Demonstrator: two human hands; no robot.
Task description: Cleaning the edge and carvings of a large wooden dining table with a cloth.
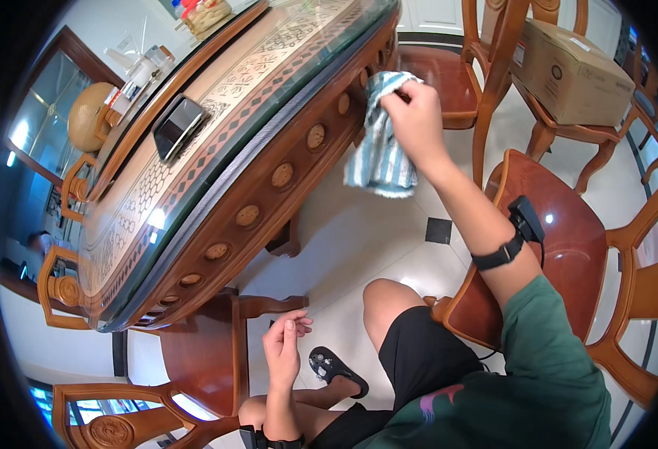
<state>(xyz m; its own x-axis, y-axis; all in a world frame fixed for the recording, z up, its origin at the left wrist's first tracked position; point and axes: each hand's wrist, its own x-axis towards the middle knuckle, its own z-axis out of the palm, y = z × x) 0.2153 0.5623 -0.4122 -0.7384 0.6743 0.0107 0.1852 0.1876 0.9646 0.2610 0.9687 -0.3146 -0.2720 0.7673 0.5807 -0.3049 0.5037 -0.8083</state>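
Observation:
My right hand point(420, 124) grips a blue-and-white striped cloth point(382, 160) by its upper part. The cloth hangs down beside the carved wooden apron point(282, 175) of a round dining table; whether it touches the wood I cannot tell. Above my knee, my left hand point(285, 345) is empty, its fingers loosely bent and somewhat apart. A clear glass top point(155, 241) covers the table's patterned surface. On the glass rests a dark smartphone point(179, 128), tilted to my view.
A wooden chair point(553, 247) stands close on my right, another chair point(200, 359) on my left. Beyond, a cardboard box point(573, 73) sits on a chair seat. A raised turntable point(188, 53) on the table bears jars and bottles. A person point(45, 242) is at the far left.

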